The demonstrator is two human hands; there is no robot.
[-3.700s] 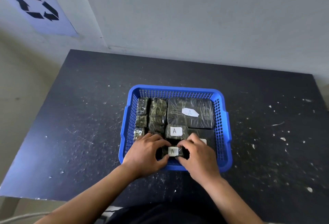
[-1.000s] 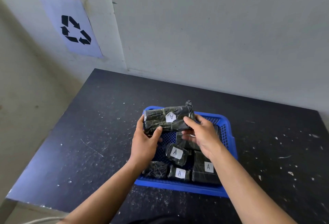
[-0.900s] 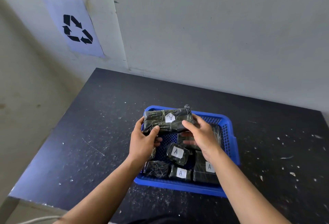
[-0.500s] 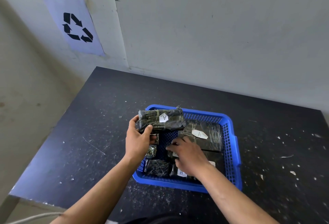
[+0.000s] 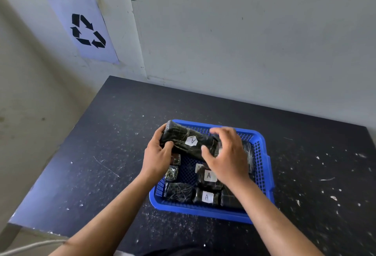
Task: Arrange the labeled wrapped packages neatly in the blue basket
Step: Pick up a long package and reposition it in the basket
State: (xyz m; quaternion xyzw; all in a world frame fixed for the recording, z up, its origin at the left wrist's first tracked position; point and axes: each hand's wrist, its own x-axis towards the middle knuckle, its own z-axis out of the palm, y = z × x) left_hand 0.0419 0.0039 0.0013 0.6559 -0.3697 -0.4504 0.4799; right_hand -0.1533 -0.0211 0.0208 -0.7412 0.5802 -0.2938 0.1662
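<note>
Your left hand (image 5: 157,159) grips the long package (image 5: 188,143) above the blue basket (image 5: 262,166), right hand (image 5: 227,158) open at its far end, probably steadying it to drop into the bare gap.

Basket (image 5: 262,176) on table (image 5: 101,154); long package (image 5: 189,144) held above its far-left part; 2 labelled packages (image 5: 206,196) along the near wall.
</note>
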